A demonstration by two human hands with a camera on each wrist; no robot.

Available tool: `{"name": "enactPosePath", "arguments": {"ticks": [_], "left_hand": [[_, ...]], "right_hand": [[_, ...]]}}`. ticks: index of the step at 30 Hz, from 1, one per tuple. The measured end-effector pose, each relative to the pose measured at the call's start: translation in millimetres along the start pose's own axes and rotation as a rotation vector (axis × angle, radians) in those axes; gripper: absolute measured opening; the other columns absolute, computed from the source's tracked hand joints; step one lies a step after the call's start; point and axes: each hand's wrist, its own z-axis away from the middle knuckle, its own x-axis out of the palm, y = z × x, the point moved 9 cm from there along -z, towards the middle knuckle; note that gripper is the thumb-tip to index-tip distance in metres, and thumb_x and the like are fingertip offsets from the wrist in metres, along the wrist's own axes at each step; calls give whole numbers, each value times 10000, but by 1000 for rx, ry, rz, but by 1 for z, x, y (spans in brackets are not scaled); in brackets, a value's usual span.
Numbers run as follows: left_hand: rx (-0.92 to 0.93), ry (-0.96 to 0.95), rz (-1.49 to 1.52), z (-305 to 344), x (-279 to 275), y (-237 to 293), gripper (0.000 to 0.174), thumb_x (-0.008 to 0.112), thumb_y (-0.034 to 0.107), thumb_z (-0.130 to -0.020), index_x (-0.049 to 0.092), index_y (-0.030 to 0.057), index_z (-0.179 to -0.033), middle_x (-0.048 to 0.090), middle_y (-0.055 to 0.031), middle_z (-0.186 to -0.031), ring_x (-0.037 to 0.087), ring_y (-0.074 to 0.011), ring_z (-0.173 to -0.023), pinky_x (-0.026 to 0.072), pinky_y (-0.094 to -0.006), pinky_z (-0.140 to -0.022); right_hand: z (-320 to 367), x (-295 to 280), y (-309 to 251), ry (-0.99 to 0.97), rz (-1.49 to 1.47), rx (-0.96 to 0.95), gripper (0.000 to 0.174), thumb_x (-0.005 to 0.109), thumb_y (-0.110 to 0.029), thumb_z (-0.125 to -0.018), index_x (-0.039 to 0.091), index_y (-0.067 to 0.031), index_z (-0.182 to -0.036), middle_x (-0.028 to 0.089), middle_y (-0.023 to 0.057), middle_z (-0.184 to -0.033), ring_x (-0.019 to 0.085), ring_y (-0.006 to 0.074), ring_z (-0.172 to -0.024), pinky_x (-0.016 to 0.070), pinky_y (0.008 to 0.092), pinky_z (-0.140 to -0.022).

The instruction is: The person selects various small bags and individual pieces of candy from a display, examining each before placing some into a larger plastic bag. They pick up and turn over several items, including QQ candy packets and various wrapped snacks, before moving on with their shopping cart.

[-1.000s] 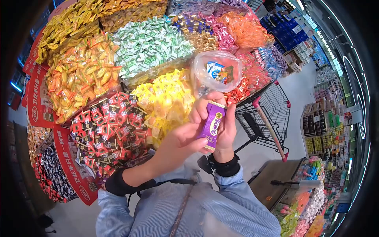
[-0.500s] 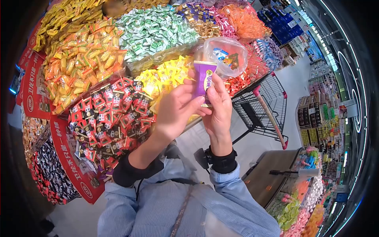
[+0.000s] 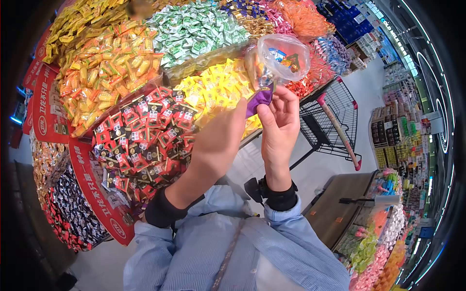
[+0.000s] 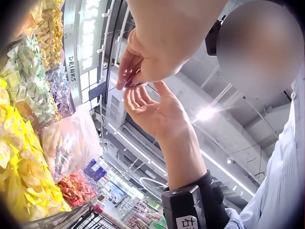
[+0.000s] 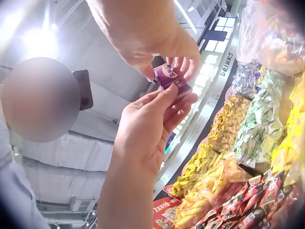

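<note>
Both hands meet at a purple-wrapped nut crisp bar [image 3: 261, 99], lifted in front of the body near the yellow sweets. My right hand [image 3: 280, 126] pinches one end between thumb and fingers. On the other end, the thumb of my left hand [image 5: 143, 121] presses against the wrapper, with fingers behind it. The bar [image 5: 170, 82] is tilted in the right wrist view, and part of its label shows between the hands. In the head view the left hand [image 3: 223, 138] hides part of the bar. Just beyond stands a clear plastic bag [image 3: 303, 53], open at the top, with several wrapped sweets inside.
Yellow packets [image 3: 213, 89], red and black packets [image 3: 150, 131], orange ones [image 3: 109, 72] and green-white ones [image 3: 199, 34] fill neighbouring bins. A shopping cart [image 3: 330, 119] stands to the right. Behind it are stocked shelves [image 3: 395, 131]. A red printed banner [image 3: 99, 194] edges the bins at left.
The bar has tipped, so its label no longer faces the head view. The left hand has risen across its near end. Both hands still hold it.
</note>
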Motion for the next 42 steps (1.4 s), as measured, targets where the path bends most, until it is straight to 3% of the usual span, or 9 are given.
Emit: {"name": "enactPosePath", "arguments": {"ticks": [3, 9, 10, 13, 16, 25, 31, 42], "left_hand": [[165, 162, -15, 2, -11, 12, 411, 596, 23, -728, 456, -22, -1111, 523, -135, -980, 530, -280, -881, 444, -333, -692], [-146, 56, 526, 3, -7, -15, 466, 671, 14, -659, 471, 2, -1079, 506, -115, -1020, 552, -235, -862, 472, -285, -698], [-251, 66, 682, 8, 1, -25, 391, 646, -20, -680, 485, 7, -1035, 499, -97, -1033, 553, -186, -857, 477, -266, -722], [-358, 102, 951, 13, 10, -37, 321, 614, -53, -705, 483, 4, -993, 506, -85, -1009, 550, -149, -870, 473, -259, -747], [-471, 11, 1094, 16, 16, -36, 277, 582, -84, -717, 475, 8, -956, 510, -71, -982, 542, -130, -887, 472, -258, -750], [-507, -22, 1078, 19, 13, -33, 296, 585, -98, -705, 465, 15, -951, 492, -50, -957, 519, -104, -864, 452, -247, -802], [-362, -52, 1087, 21, 2, -20, 323, 589, -97, -706, 460, 11, -982, 437, -47, -977, 498, -115, -902, 449, -258, -812], [-377, -38, 1177, 24, 4, -20, 366, 591, -99, -706, 450, 6, -1026, 437, -52, -1011, 503, -127, -931, 439, -279, -844]], "right_hand": [[3, -5, 9, 38, -84, 80, 364, 554, -17, -785, 396, 5, -1112, 497, 98, -1046, 488, 152, -952, 414, 287, -822], [8, -1, 29, -47, -322, 280, 363, 487, -135, -851, 382, 17, -1163, 503, 138, -1086, 521, 182, -959, 422, 323, -836], [9, 0, 30, -58, -384, 322, 378, 488, -147, -852, 375, 16, -1175, 500, 144, -1094, 522, 188, -961, 423, 327, -838], [14, 3, 36, -112, -480, 405, 436, 490, -197, -856, 345, 16, -1209, 483, 171, -1124, 527, 213, -968, 432, 336, -843], [18, 7, 34, -159, -522, 425, 458, 501, -208, -851, 337, 22, -1212, 481, 175, -1129, 529, 217, -968, 438, 330, -838], [21, 11, 30, -217, -523, 416, 478, 519, -201, -841, 330, 38, -1210, 487, 166, -1121, 539, 214, -954, 456, 321, -814], [28, 14, 26, -164, -563, 449, 468, 531, -177, -835, 336, 38, -1202, 505, 155, -1089, 543, 209, -950, 453, 318, -828], [29, 19, 27, -196, -635, 478, 477, 539, -170, -826, 336, 36, -1206, 508, 173, -1075, 546, 223, -936, 482, 321, -782]]}}
